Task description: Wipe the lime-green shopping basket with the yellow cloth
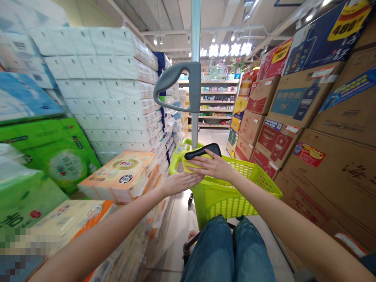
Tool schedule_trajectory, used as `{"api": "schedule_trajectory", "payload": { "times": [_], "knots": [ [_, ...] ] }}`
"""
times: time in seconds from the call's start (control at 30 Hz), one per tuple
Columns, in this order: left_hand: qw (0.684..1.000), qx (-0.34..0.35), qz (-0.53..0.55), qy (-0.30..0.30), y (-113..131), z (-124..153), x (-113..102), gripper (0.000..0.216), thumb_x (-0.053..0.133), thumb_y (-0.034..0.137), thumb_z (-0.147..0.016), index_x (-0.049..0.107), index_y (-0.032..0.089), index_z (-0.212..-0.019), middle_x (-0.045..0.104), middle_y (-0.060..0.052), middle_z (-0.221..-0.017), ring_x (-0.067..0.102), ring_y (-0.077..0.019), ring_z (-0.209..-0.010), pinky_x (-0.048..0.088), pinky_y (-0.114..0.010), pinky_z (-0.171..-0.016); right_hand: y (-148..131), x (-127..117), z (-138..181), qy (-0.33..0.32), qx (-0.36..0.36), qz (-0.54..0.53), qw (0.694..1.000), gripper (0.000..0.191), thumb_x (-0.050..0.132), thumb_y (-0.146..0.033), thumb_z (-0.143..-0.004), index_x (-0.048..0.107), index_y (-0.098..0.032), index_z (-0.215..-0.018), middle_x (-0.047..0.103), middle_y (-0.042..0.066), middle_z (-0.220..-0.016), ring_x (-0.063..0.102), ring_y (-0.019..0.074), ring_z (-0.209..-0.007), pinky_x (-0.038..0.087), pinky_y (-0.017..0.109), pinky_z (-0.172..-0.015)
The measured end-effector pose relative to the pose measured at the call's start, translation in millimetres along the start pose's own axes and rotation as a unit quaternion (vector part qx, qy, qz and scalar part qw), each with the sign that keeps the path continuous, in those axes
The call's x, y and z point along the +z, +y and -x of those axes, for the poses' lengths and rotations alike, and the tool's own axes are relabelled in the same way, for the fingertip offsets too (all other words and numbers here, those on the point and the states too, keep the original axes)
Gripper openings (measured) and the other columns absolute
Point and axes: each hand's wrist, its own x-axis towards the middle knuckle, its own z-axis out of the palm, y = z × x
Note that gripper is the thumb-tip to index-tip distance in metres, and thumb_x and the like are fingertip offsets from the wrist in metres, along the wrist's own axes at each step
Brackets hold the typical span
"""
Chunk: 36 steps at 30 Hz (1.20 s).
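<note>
Close to the rear rim of a lime-green shopping basket trolley (232, 196), both my hands are on a small yellow and black pack (205, 150) whose exact kind I cannot make out. My right hand (216, 166) reaches across it from the right, with its fingers over the yellow side and its thumb by the black edge. Coming from the left, my left hand (183, 183) lies along the lower side, fingers straight and together, touching the right fingers. Its thumb is hidden. Above them rises the trolley's grey handle (194, 88) on a metal pole.
White tissue packs (102, 78) are stacked high on the left, with an orange tissue pack (117, 172) lower down. Cardboard cartons (282, 98) form a wall on the right. Stocked shelves (217, 100) stand at the aisle's end. My knees (217, 246) are just behind the trolley.
</note>
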Motion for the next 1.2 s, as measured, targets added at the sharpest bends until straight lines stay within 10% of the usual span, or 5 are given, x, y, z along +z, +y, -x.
{"api": "schedule_trajectory", "payload": {
  "times": [0.23,0.5,0.8,1.03,1.2],
  "knots": [
    [1.0,-0.006,-0.009,-0.004,-5,-5,-14,0.055,0.042,0.009,-0.094,0.038,0.017,-0.149,0.021,-0.002,-0.163,0.019,-0.01,-0.15,0.021,-0.024,-0.122,69,-32,-54,0.033,0.118,0.011,0.992,0.065,0.043,-0.011,-0.099,0.022,-0.038,-0.154,0.033,-0.003,-0.159,0.026,0.0166,-0.149,0.017,0.049,-0.125],
    [0.998,-0.008,0.053,-0.034,0,0,-2,0.058,0.044,0.007,-0.092,0.038,0.02,-0.149,0.043,-0.004,-0.154,0.038,-0.009,-0.142,0.028,-0.023,-0.119,-12,5,1,0.006,0.049,-0.018,0.999,0.049,0.049,-0.02,-0.098,0.043,-0.034,-0.145,0.049,-0.002,-0.149,0.043,0.0134,-0.14,0.022,0.044,-0.124],
    [1.0,-0.008,-0.005,-0.017,-4,-3,-9,0.059,0.039,0.004,-0.092,0.035,0.017,-0.15,0.018,-0.001,-0.164,0.016,-0.0085,-0.15,0.022,-0.022,-0.122,63,-35,-55,0.027,0.107,0.062,0.992,0.059,0.043,-0.012,-0.099,0.03,-0.033,-0.152,0.034,-0.001,-0.158,0.027,0.0167,-0.149,0.021,0.05,-0.124],
    [1.0,0.007,-0.007,-0.006,-4,4,3,0.053,0.042,0.008,-0.095,0.04,0.02,-0.147,0.027,-0.001,-0.161,0.027,-0.0087,-0.147,0.028,-0.024,-0.12,0,-6,-8,-0.003,0.043,0.011,0.999,0.047,0.049,-0.021,-0.099,0.044,-0.033,-0.144,0.044,-0.003,-0.153,0.037,0.0136,-0.144,0.021,0.045,-0.125],
    [1.0,0.025,-0.007,0.007,-12,2,6,0.052,0.043,0.01,-0.096,0.04,0.021,-0.147,0.023,0.001,-0.162,0.021,-0.0077,-0.149,0.025,-0.023,-0.121,24,-11,-22,-0.009,0.042,0.008,0.999,0.05,0.046,-0.02,-0.1,0.038,-0.035,-0.148,0.04,-0.003,-0.155,0.036,0.0123,-0.144,0.017,0.046,-0.125]
  ]
}}
